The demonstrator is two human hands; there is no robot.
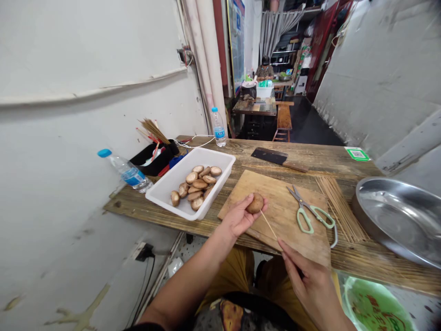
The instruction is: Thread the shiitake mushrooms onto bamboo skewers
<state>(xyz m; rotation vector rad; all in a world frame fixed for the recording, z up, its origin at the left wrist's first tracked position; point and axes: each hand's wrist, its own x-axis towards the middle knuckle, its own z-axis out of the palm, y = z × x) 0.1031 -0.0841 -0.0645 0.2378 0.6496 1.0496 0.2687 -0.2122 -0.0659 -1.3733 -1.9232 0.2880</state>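
My left hand pinches a brown mushroom just above the wooden cutting board. My right hand, near the table's front edge, grips the lower end of a thin bamboo skewer. The skewer's tip touches the underside of the mushroom. A white tray with several more mushrooms stands to the left of the board.
Green-handled scissors lie on the board, with a row of skewers beside it. A cleaver rests farther back. A large steel bowl sits at right, water bottles at left. A person sits at a distant table.
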